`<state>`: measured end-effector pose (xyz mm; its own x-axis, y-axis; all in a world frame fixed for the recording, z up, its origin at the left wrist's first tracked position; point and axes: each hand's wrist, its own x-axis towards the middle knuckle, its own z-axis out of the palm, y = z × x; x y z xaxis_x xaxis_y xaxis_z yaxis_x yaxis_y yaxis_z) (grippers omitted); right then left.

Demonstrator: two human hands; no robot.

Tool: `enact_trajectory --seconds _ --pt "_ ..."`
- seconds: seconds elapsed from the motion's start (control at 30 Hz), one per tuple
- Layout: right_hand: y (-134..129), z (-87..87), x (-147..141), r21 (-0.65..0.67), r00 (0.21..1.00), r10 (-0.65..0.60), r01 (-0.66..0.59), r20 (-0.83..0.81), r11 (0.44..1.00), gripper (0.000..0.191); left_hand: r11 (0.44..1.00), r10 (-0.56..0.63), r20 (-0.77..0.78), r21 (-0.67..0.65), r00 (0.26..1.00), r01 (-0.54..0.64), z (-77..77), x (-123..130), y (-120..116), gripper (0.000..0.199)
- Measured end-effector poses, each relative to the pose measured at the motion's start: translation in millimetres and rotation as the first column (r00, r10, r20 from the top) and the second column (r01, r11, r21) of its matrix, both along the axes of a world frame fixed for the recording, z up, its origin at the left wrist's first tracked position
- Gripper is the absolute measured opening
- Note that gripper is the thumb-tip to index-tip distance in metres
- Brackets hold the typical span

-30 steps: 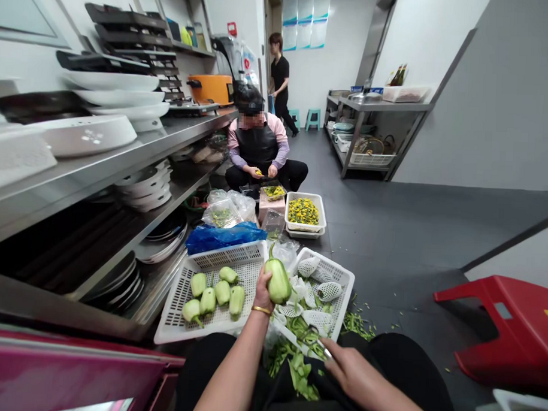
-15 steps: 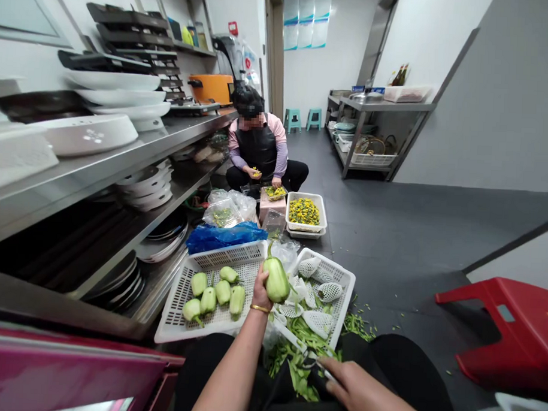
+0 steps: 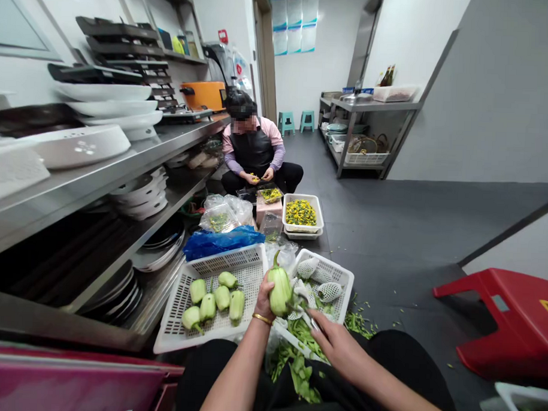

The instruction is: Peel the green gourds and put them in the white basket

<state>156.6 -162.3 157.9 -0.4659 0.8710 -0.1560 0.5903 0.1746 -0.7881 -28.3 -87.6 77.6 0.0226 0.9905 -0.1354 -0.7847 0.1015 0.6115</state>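
My left hand [image 3: 265, 296] is wrapped round a pale green gourd [image 3: 280, 292], held with its curved stem pointing up. My right hand [image 3: 334, 339] grips the metal handle of a peeler [image 3: 313, 322], whose head is at the gourd's lower right side; whether it touches the skin is hard to tell. To the left, several pale green gourds lie in a white slotted basket [image 3: 181, 286]. Below my hands and to the right, a second white basket [image 3: 343, 277] holds foam net sleeves [image 3: 330, 291] and green peelings [image 3: 305, 335], some spilling over its near edge.
A co-worker [image 3: 253, 151] crouches ahead, handling yellow flowers beside a white basket of them [image 3: 322, 214]. A blue plastic bag [image 3: 223, 242] lies behind the left basket. Steel shelves [image 3: 99, 178] with dishes run along the left. A red stool [image 3: 499, 315] stands right.
My right hand has risen with the peeler from above the peelings to the gourd's side. The gourd has shifted slightly right and down. The co-worker's hands have come together.
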Motion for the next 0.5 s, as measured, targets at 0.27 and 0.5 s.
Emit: enact_trajectory --seconds 0.27,0.5 --pt "14 32.5 32 0.005 1.000 -0.003 0.002 0.018 1.000 0.043 0.981 -0.195 0.090 0.037 0.977 0.192 11.4 -5 -6 0.074" --pt "32 29.9 -18 0.057 0.992 -0.075 0.081 -0.099 0.995 0.042 0.990 -0.134 -0.010 0.046 0.991 0.134 7.2 -5 -5 0.072"
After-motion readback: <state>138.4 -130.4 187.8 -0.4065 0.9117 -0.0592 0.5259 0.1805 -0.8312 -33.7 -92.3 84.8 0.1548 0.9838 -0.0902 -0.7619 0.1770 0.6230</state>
